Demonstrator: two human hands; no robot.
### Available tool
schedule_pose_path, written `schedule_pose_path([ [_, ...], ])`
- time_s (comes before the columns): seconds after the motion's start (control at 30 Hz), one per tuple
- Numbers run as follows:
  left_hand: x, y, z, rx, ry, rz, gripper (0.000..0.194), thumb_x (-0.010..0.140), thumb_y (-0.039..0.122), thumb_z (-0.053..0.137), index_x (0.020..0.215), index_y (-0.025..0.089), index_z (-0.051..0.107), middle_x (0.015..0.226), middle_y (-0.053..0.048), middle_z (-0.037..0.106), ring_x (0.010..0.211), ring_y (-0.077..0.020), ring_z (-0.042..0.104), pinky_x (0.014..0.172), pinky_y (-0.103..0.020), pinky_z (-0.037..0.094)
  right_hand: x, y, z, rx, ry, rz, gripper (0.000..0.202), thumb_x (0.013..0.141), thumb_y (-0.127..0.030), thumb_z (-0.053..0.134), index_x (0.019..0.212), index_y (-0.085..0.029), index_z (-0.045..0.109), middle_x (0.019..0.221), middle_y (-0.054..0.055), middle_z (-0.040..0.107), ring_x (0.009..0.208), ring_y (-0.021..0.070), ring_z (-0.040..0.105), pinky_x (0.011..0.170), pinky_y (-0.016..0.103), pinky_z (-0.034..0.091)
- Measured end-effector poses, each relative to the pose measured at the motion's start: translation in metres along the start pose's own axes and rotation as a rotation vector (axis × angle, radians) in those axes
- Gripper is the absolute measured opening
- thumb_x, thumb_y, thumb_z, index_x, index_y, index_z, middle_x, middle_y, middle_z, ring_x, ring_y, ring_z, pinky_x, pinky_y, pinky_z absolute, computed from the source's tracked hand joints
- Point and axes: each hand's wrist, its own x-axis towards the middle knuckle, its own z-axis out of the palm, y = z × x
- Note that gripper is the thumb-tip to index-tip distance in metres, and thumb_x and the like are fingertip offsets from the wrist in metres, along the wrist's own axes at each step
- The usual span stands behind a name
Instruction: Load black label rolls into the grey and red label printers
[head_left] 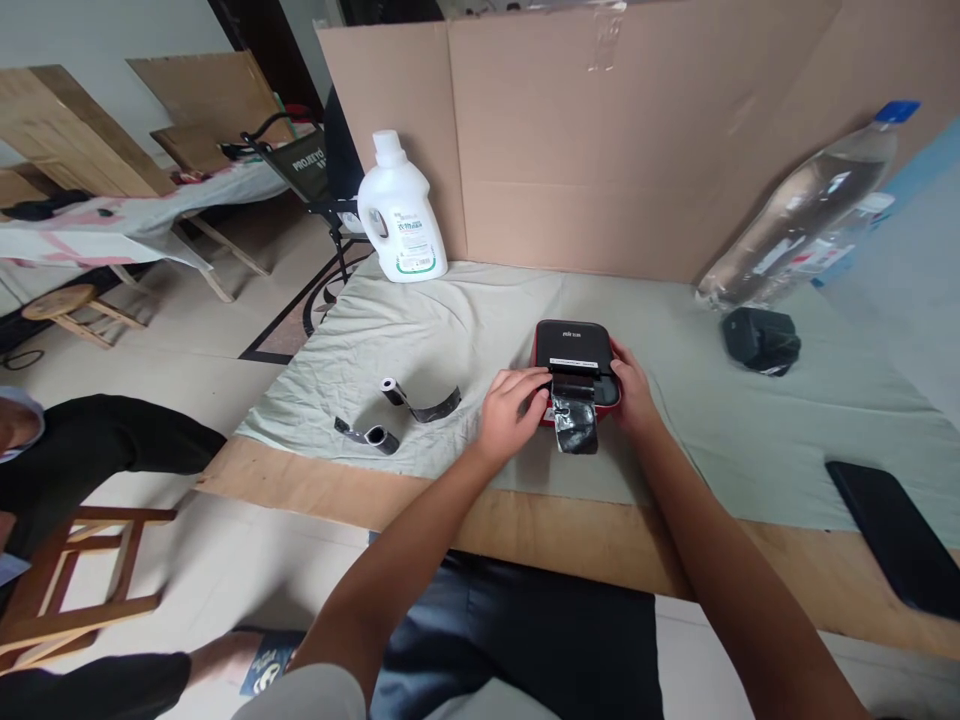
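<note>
A small black and red label printer [574,345] stands on the cloth-covered table in front of me. A strip of shiny black film [576,425] hangs out of its front and over the edge. My left hand [514,410] holds the printer's front left corner, fingers curled with the thumb close to the strip. My right hand [632,385] is wrapped round the right side, its fingertips partly hidden behind the casing. Left of the printer lie two small rolls of black film, a farther roll [391,391] and a nearer roll [382,439], each with a loose curling end.
A white detergent bottle [405,215] stands at the back left, before a cardboard screen [570,150]. Large plastic bottles [814,205] lean at the right, near a dark object [761,340]. A black phone [896,535] lies at the right edge. A person [97,430] sits at the left.
</note>
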Motion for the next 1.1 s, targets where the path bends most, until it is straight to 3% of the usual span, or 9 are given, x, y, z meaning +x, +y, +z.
schedule_pose_path([
  [0.17, -0.004, 0.000, 0.002, 0.051, 0.037, -0.010, 0.030, 0.110, 0.032, 0.051, 0.126, 0.022, 0.075, 0.130, -0.011, 0.077, 0.119, -0.0236, 0.072, 0.104, -0.043, 0.058, 0.001, 0.005, -0.004, 0.136, -0.001, 0.004, 0.062, 0.087, -0.049, 0.059, 0.146, -0.029, 0.059, 0.161, 0.010, 0.061, 0.150, 0.0281, 0.057, 0.122, 0.048, 0.049],
  [0.33, -0.004, -0.001, 0.003, -0.040, 0.017, -0.208, 0.044, 0.115, 0.033, 0.036, 0.148, 0.022, 0.063, 0.140, -0.012, 0.075, 0.122, -0.0222, 0.072, 0.105, -0.041, 0.059, 0.005, 0.015, -0.004, 0.308, 0.024, 0.005, 0.054, 0.083, -0.041, 0.069, 0.136, -0.030, 0.068, 0.153, 0.006, 0.068, 0.148, 0.0290, 0.059, 0.127, 0.051, 0.044],
  [0.5, -0.003, -0.003, 0.007, -0.037, -0.021, -0.217, 0.045, 0.116, 0.038, 0.034, 0.130, 0.022, 0.073, 0.149, -0.012, 0.069, 0.135, -0.0247, 0.066, 0.114, -0.046, 0.053, 0.007, 0.023, -0.004, 0.345, 0.054, -0.015, 0.053, 0.079, -0.042, 0.077, 0.131, -0.031, 0.072, 0.149, 0.005, 0.071, 0.146, 0.0315, 0.059, 0.128, 0.054, 0.043],
  [0.63, 0.000, -0.007, 0.013, -0.008, 0.021, -0.308, 0.046, 0.115, 0.041, 0.035, 0.115, 0.024, 0.077, 0.152, -0.011, 0.065, 0.143, -0.0254, 0.060, 0.120, -0.046, 0.050, 0.008, 0.026, -0.006, 0.342, 0.018, -0.050, 0.056, 0.078, -0.047, 0.081, 0.131, -0.033, 0.071, 0.149, 0.005, 0.070, 0.147, 0.0329, 0.058, 0.128, 0.055, 0.043],
  [0.9, 0.000, -0.011, 0.016, -0.089, 0.039, -0.321, 0.047, 0.115, 0.045, 0.037, 0.112, 0.021, 0.076, 0.150, -0.015, 0.060, 0.130, -0.0228, 0.066, 0.114, -0.042, 0.054, 0.007, 0.029, -0.004, 0.358, 0.003, -0.081, 0.060, 0.081, -0.054, 0.080, 0.136, -0.033, 0.069, 0.152, 0.006, 0.068, 0.150, 0.0335, 0.056, 0.129, 0.056, 0.041],
  [1.1, 0.006, -0.015, 0.017, -0.204, -0.001, -0.309, 0.045, 0.115, 0.046, 0.037, 0.106, 0.021, 0.074, 0.135, -0.014, 0.066, 0.137, -0.0242, 0.062, 0.116, -0.042, 0.050, 0.009, 0.030, -0.003, 0.357, 0.008, -0.076, 0.057, 0.081, -0.049, 0.076, 0.135, -0.033, 0.069, 0.151, 0.006, 0.069, 0.149, 0.0325, 0.057, 0.128, 0.056, 0.042],
])
